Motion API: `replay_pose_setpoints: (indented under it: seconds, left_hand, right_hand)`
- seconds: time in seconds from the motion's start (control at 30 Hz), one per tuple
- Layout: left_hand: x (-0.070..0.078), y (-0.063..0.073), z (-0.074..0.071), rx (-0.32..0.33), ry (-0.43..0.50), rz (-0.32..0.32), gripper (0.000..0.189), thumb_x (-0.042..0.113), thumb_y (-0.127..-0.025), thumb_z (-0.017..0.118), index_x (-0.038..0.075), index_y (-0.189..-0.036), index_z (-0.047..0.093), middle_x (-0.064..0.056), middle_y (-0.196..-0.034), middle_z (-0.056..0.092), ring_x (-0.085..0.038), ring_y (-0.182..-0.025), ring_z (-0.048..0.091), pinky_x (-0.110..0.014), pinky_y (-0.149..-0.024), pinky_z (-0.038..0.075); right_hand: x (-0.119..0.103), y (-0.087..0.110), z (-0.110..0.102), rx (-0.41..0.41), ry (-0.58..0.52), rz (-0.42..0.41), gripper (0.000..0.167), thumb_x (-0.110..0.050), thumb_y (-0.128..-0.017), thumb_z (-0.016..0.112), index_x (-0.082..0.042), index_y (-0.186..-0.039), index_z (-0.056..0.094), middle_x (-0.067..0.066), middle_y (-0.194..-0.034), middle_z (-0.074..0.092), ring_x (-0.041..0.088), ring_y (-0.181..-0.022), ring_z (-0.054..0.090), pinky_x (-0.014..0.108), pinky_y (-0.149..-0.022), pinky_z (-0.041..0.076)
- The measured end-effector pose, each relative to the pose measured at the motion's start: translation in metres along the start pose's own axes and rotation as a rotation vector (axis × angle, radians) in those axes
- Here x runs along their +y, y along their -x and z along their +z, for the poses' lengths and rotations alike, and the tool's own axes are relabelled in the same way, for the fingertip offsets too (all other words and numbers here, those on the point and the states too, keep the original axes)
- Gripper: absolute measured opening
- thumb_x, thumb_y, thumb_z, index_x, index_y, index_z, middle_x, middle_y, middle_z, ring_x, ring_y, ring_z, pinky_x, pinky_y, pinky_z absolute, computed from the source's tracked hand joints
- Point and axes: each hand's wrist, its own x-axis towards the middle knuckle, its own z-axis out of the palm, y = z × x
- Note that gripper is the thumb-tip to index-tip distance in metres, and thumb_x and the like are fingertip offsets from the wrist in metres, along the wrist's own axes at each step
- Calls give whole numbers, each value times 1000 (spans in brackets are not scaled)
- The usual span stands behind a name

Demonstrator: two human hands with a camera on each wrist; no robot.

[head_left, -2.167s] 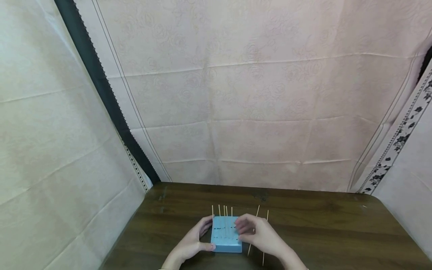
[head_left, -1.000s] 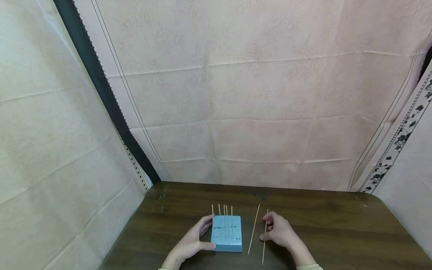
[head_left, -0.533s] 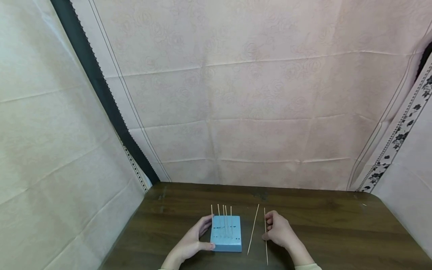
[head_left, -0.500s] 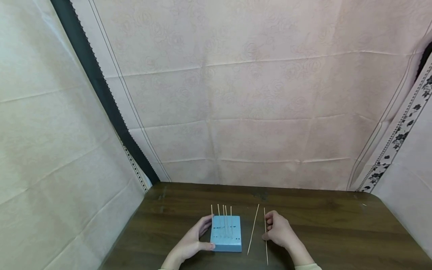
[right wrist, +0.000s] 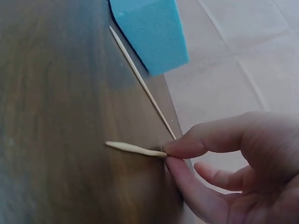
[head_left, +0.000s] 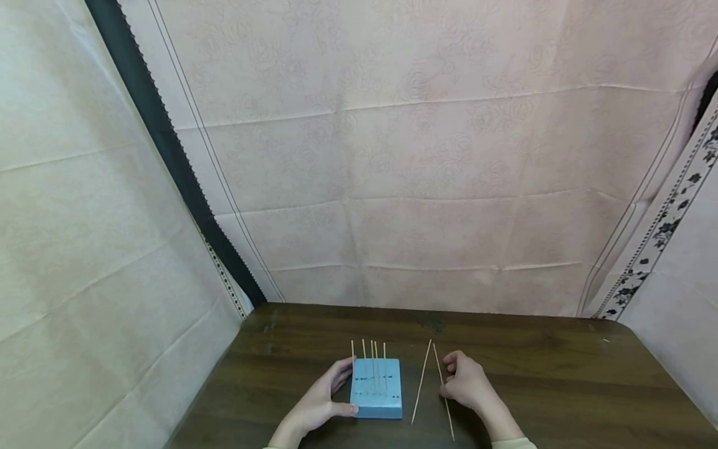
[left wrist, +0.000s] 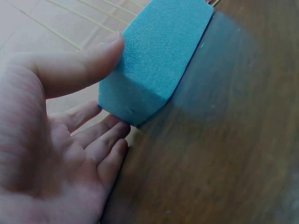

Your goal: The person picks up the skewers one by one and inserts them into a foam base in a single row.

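A light-blue foam block (head_left: pixel 377 413) with small holes in its top sits on the table. Several thin wooden skewers (head_left: pixel 364 349) stand upright in it. My left hand (head_left: pixel 318 399) holds the block from its left side, thumb at the near left corner and fingers along the left face. To the right of the block, my right hand (head_left: pixel 470 385) pinches a skewer (right wrist: pixel 133 149) between thumb and fingertip; its pointed near end shows in the right wrist view. Another skewer (head_left: pixel 421 383) lies on the table between the block and my right hand.
The dark wooden table (head_left: pixel 550 380) has a rounded far edge. Pale patterned cloth (head_left: pixel 437 187) hangs behind it, with more cloth at the left (head_left: pixel 101 268) and right (head_left: pixel 684 330). A dark green band (head_left: pixel 179 156) runs down the left corner.
My right hand has left the block for the right-hand skewer and taken hold of it. That skewer has turned, its far end swinging left and its near end right. The left hand stays put.
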Motion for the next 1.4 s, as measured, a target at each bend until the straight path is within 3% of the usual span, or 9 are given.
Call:
replay_pose_setpoints:
  seconds: [0.17,0.3,0.47,0.6,0.9,1.2,1.4]
  left_hand:
    - [0,0,0,-1,3,0,95,8,-87,86,8,-167,33,-24,-169,34,-49,-156,29,-69,-124,20]
    - [0,0,0,2,2,-4,95,8,-87,86,8,-166,34,-24,-169,35,-49,-156,29,-69,-123,20]
    - [0,-1,1,3,-1,-1,95,8,-87,87,8,-166,34,-23,-169,35,-48,-156,30,-69,-123,20]
    - [-1,-1,1,1,3,3,95,8,-87,87,8,-166,34,-23,-169,35,-49,-156,29,-69,-123,20]
    - [-2,-1,0,2,14,-13,96,7,-86,86,8,-166,33,-25,-169,35,-50,-156,28,-69,-123,20]
    - [-3,-1,-1,-3,12,-10,95,7,-87,86,7,-166,33,-24,-169,35,-49,-156,28,-69,-123,20]
    - [-2,-1,-2,0,0,-14,95,9,-87,87,8,-166,34,-23,-169,36,-48,-156,29,-68,-123,22]
  right_hand:
    - [3,1,-4,-7,-86,27,65,13,-65,74,9,-128,61,17,-108,64,24,-87,68,37,-67,60]
    - [7,-1,-8,-36,-140,41,66,10,-68,71,13,-133,60,16,-102,68,24,-83,68,38,-70,61]
    - [12,-2,-14,-137,-223,27,52,6,-83,70,18,-132,59,15,-96,70,24,-82,70,39,-74,63]
    - [13,-2,-17,-228,-285,3,42,1,-92,71,15,-131,63,14,-95,70,22,-83,69,38,-73,63]
    - [5,0,-24,-353,-373,-59,48,-3,-103,65,7,-148,52,20,-109,71,34,-98,73,52,-79,64]
    - [-11,4,-22,-272,-448,-87,50,-11,-107,64,-3,-155,50,20,-114,69,36,-100,71,49,-75,66]
    - [-27,7,-12,-199,-524,-55,46,-19,-107,67,-7,-150,55,20,-109,66,35,-98,69,53,-72,65]
